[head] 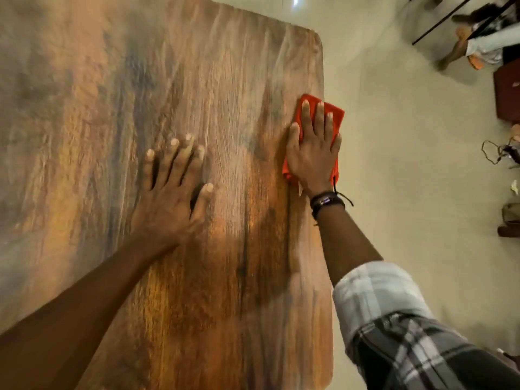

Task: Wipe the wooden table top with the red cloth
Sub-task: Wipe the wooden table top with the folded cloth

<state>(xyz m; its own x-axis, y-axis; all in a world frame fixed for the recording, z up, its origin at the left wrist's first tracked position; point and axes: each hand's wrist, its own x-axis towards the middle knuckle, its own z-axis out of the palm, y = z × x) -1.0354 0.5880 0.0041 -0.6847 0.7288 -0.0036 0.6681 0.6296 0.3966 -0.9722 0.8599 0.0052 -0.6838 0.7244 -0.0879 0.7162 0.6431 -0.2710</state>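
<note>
The wooden table top (140, 80) fills most of the view, its grain running away from me. A folded red cloth (334, 114) lies at the table's right edge, partly hanging past it. My right hand (313, 153) presses flat on the cloth, fingers spread, a dark band on the wrist. My left hand (171, 192) rests flat on the bare wood in the middle, fingers apart, holding nothing. Both are slightly blurred.
Pale tiled floor (394, 164) lies right of the table's edge. A seated person's legs (478, 46) and chair legs show at the top right, with a dark brown box (506, 91), a tangle of cable (498, 153) and small items along the right side.
</note>
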